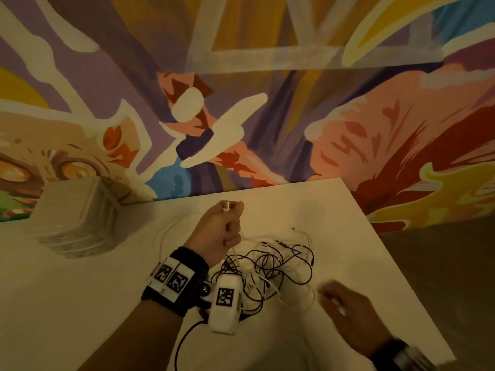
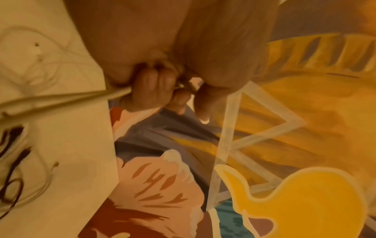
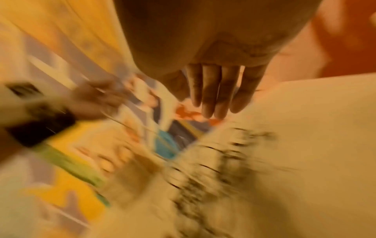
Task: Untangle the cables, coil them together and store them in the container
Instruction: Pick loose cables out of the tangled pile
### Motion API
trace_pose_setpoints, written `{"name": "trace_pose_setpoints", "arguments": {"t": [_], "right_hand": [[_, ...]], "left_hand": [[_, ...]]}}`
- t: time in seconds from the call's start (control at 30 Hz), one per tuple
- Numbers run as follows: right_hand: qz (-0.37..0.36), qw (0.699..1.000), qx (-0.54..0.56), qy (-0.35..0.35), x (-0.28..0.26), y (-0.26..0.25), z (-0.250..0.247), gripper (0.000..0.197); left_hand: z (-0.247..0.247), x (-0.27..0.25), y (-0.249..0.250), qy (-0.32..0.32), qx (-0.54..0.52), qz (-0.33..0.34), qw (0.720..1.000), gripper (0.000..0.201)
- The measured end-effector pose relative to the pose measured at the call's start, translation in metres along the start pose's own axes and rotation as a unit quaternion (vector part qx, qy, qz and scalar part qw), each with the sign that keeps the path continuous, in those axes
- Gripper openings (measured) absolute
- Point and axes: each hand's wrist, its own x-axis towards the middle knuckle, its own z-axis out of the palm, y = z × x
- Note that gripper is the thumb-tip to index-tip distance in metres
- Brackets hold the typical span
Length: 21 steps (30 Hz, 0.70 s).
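Note:
A tangle of black and white cables (image 1: 270,266) lies in the middle of the white table (image 1: 348,236). My left hand (image 1: 225,228) is raised above the pile's left edge, its curled fingers gripping a white cable (image 2: 61,98) whose plug end (image 1: 227,204) sticks out on top. In the left wrist view the fingertips (image 2: 154,83) close on the cable. My right hand (image 1: 345,309) hovers blurred over the table right of the pile, fingers (image 3: 211,90) straight and together, holding nothing. The pale translucent container (image 1: 77,218) stands at the back left.
A painted mural wall (image 1: 267,89) rises right behind the table. The table's right edge (image 1: 401,266) runs diagonally, with dark floor beyond. A thin black wire (image 1: 184,341) from my left wrist camera trails toward me.

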Motion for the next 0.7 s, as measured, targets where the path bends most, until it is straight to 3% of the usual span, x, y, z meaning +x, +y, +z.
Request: {"name": "trace_pose_setpoints", "arguments": {"t": [0.03, 0.13, 0.2, 0.27, 0.4, 0.53, 0.63, 0.7], "right_hand": [[-0.035, 0.999, 0.035, -0.021, 0.021, -0.029, 0.012, 0.015], [-0.058, 0.993, 0.061, -0.085, 0.060, -0.098, 0.054, 0.050], [-0.050, 0.988, 0.047, -0.139, 0.070, -0.109, 0.078, 0.042], [-0.038, 0.982, -0.012, -0.183, 0.066, -0.099, 0.097, 0.039], [-0.036, 0.955, -0.110, -0.275, 0.050, -0.071, 0.112, 0.034], [-0.005, 0.944, -0.089, -0.319, 0.048, -0.064, 0.119, 0.037], [-0.006, 0.930, -0.101, -0.354, 0.049, -0.057, 0.126, 0.028], [-0.011, 0.911, -0.125, -0.392, 0.051, -0.053, 0.133, 0.024]], "left_hand": [[0.004, -0.001, -0.004, -0.011, -0.023, -0.011, 1.000, 0.010], [0.011, -0.002, -0.015, -0.002, -0.045, -0.011, 0.999, 0.023], [0.006, -0.001, -0.016, 0.025, -0.030, 0.017, 0.999, 0.027], [-0.004, -0.001, -0.016, 0.037, -0.032, 0.030, 0.998, 0.030], [-0.019, -0.011, -0.034, 0.029, -0.022, -0.009, 0.999, 0.021], [-0.031, -0.015, -0.057, 0.035, -0.084, -0.059, 0.994, 0.027], [-0.045, -0.018, -0.063, 0.030, -0.154, -0.106, 0.982, 0.030], [-0.058, -0.019, -0.067, 0.054, -0.138, -0.111, 0.983, 0.030]]}}
